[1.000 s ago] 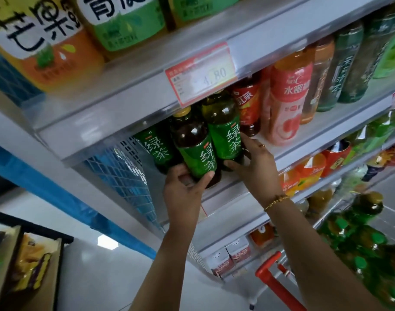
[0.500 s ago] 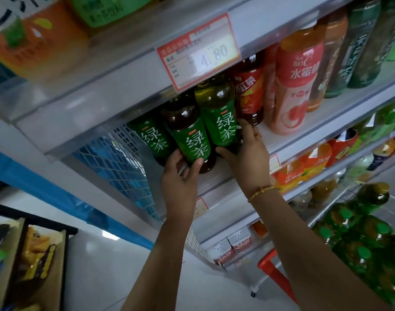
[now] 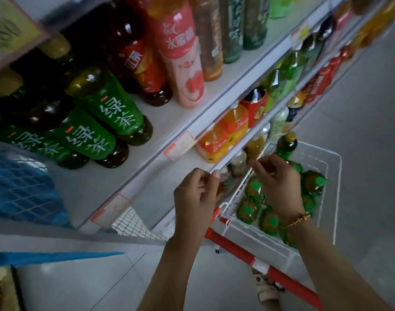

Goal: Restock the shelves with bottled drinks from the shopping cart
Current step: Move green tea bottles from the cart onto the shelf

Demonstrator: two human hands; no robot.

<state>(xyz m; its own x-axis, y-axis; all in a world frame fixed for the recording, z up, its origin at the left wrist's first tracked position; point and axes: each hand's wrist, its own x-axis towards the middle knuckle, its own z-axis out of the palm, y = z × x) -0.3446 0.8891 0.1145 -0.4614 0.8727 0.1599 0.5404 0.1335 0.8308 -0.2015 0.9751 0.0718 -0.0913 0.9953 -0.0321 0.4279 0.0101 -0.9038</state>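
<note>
Your left hand hangs in the air just in front of the lower shelf edge. Its fingers are loosely curled toward the thumb and hold nothing. Your right hand, with a gold bracelet at the wrist, is over the near side of the shopping cart. Its fingers are also loosely bent and empty.

The bottles in the cart sit just below and beyond your right fingers, and none is touched, as far as can be seen (a few are hidden behind that hand and wrist). They are packed close together with their caps toward you. They have bright green caps, amber shoulders and a bit of green label. One more bottle rises above them at the far corner, green-bodied with a darker cap. The cart's red handle runs under your forearms.

The green tea bottles stand at the left end of the shelf, well apart from both hands. They have green labels with white characters, dark liquid and yellowish caps. To their right stand a red-labelled bottle and then a pink one.
</note>
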